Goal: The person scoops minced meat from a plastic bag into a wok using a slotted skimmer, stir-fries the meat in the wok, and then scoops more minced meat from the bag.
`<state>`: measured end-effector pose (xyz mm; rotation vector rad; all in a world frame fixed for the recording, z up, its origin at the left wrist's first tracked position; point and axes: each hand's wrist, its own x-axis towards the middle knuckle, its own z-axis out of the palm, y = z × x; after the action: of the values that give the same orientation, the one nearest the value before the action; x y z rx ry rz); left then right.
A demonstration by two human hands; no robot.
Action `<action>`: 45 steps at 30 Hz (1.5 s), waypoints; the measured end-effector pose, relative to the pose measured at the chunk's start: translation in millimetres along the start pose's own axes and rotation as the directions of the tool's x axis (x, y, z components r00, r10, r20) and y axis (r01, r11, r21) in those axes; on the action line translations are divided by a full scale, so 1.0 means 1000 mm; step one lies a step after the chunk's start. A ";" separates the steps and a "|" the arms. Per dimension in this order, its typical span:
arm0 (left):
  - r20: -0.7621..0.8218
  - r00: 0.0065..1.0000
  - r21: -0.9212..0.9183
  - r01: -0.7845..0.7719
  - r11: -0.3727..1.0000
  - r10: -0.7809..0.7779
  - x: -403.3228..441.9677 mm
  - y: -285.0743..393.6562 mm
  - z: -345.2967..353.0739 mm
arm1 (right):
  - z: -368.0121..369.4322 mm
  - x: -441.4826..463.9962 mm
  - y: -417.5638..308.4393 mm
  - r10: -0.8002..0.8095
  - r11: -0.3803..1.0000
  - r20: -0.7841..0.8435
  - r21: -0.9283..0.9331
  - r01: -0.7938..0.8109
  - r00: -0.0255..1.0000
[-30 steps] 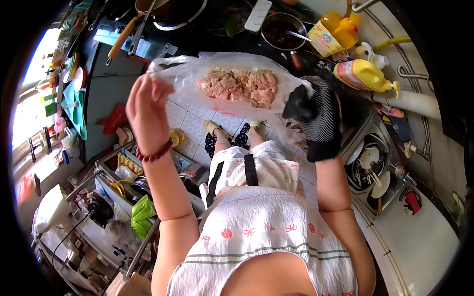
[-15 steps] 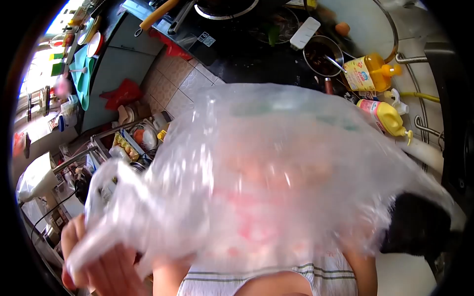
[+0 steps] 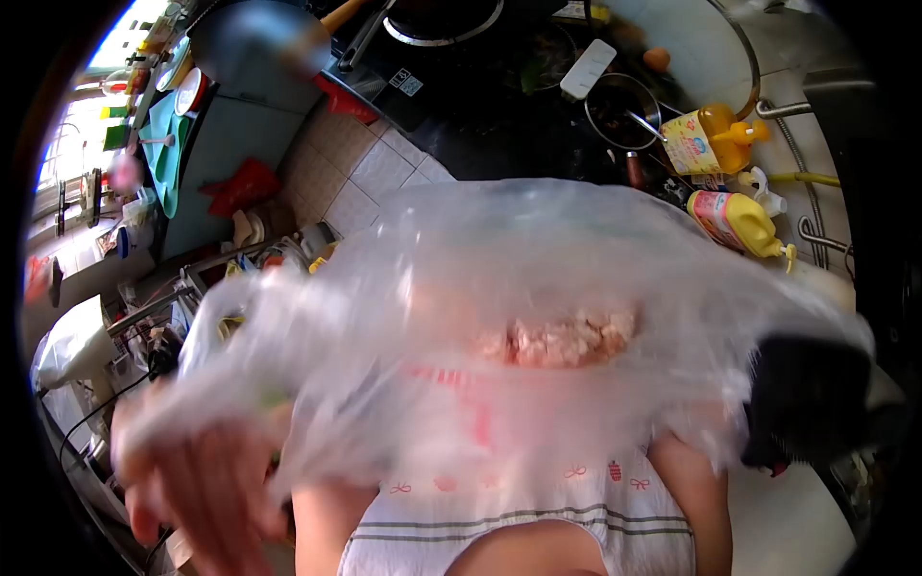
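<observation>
A large translucent plastic bag (image 3: 461,288) with red print spreads across the middle of the head view, blurred in places. Through it I see a clump of pale pink chopped pieces, like diced meat (image 3: 567,341). At the lower left my left hand (image 3: 202,480), smeared by motion, is closed on the bag's gathered edge. The bag's other side stretches to the right, up to a dark black object (image 3: 807,403). My right hand's fingers are hidden there, so their grip cannot be made out.
A black stovetop counter (image 3: 471,125) lies ahead, with a pan (image 3: 442,29), a metal pot (image 3: 624,110) and a white oblong object (image 3: 588,69). Yellow pump bottles (image 3: 735,226) stand at the right. Cluttered shelves (image 3: 134,317) and a cabinet (image 3: 254,134) line the left.
The bag has sunk slightly and shifted, and the pink pieces show more clearly through it. My left hand has moved a little downward with the bag's edge.
</observation>
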<state>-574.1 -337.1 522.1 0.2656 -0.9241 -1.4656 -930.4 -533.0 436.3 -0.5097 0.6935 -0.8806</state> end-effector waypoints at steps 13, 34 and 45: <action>-0.665 0.725 0.254 0.444 0.859 -0.178 0.025 -0.193 -0.133 | -0.063 0.096 0.114 0.203 0.863 -0.136 -0.443 -0.243 0.970; -0.176 0.970 0.962 0.134 0.239 0.165 0.028 -0.212 -0.046 | -0.014 0.111 0.137 0.204 0.929 -0.079 -0.297 -0.219 0.976; -0.754 0.476 -0.369 0.263 0.891 -0.452 -0.057 -0.284 -0.251 | 0.096 0.046 0.053 0.042 0.628 0.154 -0.772 0.093 0.987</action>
<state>-604.1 -419.8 149.3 0.9667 0.0987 -1.5435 -812.4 -530.7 451.2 -1.3713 0.9141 -0.5084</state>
